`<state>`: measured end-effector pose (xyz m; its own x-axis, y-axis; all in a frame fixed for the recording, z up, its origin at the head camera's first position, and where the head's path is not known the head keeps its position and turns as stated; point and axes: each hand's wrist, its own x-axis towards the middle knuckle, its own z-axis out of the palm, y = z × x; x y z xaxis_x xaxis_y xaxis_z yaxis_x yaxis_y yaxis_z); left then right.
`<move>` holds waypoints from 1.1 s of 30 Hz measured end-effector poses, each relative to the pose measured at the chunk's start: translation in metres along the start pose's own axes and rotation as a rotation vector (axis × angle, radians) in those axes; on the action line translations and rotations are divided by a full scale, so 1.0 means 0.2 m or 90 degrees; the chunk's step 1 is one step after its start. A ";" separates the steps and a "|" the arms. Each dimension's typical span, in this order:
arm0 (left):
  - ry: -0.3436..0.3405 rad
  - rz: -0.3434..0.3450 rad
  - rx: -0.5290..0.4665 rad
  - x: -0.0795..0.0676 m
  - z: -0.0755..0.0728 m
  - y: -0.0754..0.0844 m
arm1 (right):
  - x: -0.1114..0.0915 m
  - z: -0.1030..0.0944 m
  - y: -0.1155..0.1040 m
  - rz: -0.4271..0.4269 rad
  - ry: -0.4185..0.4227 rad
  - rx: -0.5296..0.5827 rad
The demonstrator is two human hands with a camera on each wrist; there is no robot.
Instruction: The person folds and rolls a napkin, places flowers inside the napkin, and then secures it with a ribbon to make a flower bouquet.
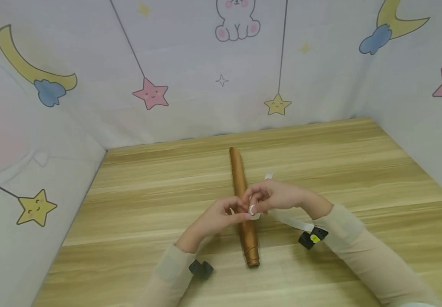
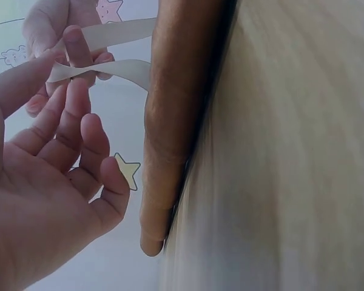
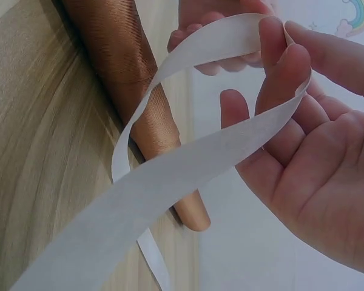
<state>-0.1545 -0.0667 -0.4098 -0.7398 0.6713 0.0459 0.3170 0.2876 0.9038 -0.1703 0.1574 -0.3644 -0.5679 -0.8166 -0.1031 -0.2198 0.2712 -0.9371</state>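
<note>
A copper-brown roll of sheet material [image 1: 238, 175] lies lengthwise on the wooden table, its layered end towards me. Around its middle passes a white ribbon [image 3: 194, 160], crossing above the roll. My left hand [image 1: 215, 218] is on the left of the roll, thumb and forefinger pinching the ribbon [image 2: 122, 70] near the crossing. From the other side my right hand [image 1: 284, 197] pinches the ribbon between thumb and fingers, with a loop over its fingertips in the right wrist view. One ribbon tail trails right towards the right wrist; another end shows behind the right hand.
Black wrist-camera mounts [image 1: 200, 269] hang below both forearms, the right one [image 1: 313, 238] close to the ribbon tail. A white cloth backdrop [image 1: 197, 64] printed with stars and moons walls in the wooden table [image 1: 136, 213] at the back and sides.
</note>
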 end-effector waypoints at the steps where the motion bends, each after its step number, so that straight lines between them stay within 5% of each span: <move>1: -0.001 0.002 0.001 0.00 0.00 0.00 | 0.00 0.00 0.00 0.000 -0.002 0.001; 11: -0.039 0.036 -0.025 0.01 0.01 0.00 | -0.01 0.00 -0.02 -0.009 -0.012 -0.018; 27: -0.017 -0.017 -0.235 0.01 0.02 0.03 | -0.01 -0.02 -0.03 -0.037 -0.015 -0.001; 33: -0.014 -0.042 -0.247 0.02 0.02 0.04 | -0.02 -0.04 -0.03 -0.036 -0.017 -0.005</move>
<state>-0.1519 -0.0586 -0.4040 -0.7370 0.6754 -0.0238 0.0178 0.0545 0.9984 -0.1729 0.1624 -0.3556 -0.5332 -0.8439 -0.0592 -0.2573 0.2284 -0.9389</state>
